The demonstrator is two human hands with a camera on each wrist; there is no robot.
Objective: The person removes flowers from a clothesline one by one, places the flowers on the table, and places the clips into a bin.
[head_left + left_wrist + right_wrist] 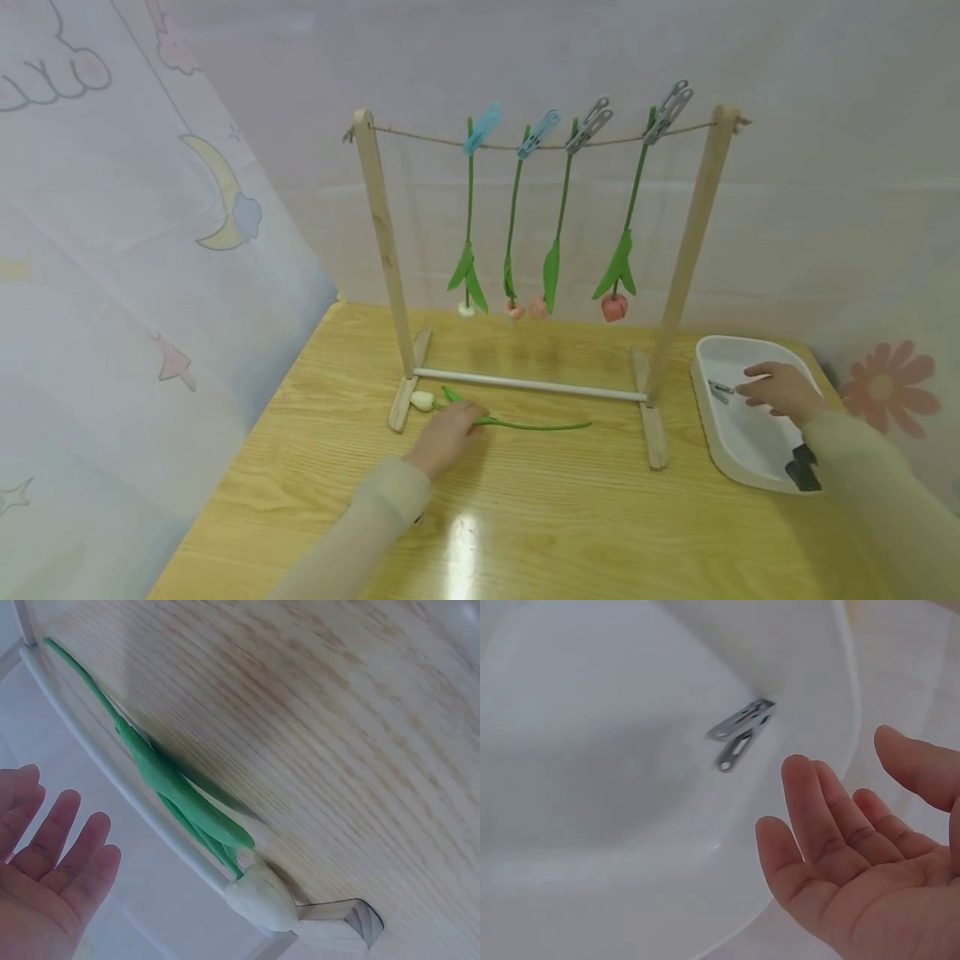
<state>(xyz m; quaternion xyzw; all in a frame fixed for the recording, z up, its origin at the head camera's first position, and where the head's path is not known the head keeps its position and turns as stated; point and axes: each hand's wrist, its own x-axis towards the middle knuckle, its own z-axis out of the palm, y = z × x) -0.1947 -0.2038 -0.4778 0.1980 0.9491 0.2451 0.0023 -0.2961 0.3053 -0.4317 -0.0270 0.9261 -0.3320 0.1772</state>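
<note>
A white tulip with a green stem and leaves lies on the table in front of the wooden rack. My left hand is over its leaves in the head view. In the left wrist view, that hand's fingers are loosely bent and apart from the tulip. My right hand reaches over the white tray, fingers spread and holding nothing. A grey clothespin lies in the tray just beyond its fingertips.
Four tulips hang upside down from a string on the rack: two by blue clothespins, the others by grey ones. Black pieces lie in the tray's near right corner. Printed cloth stands behind the table.
</note>
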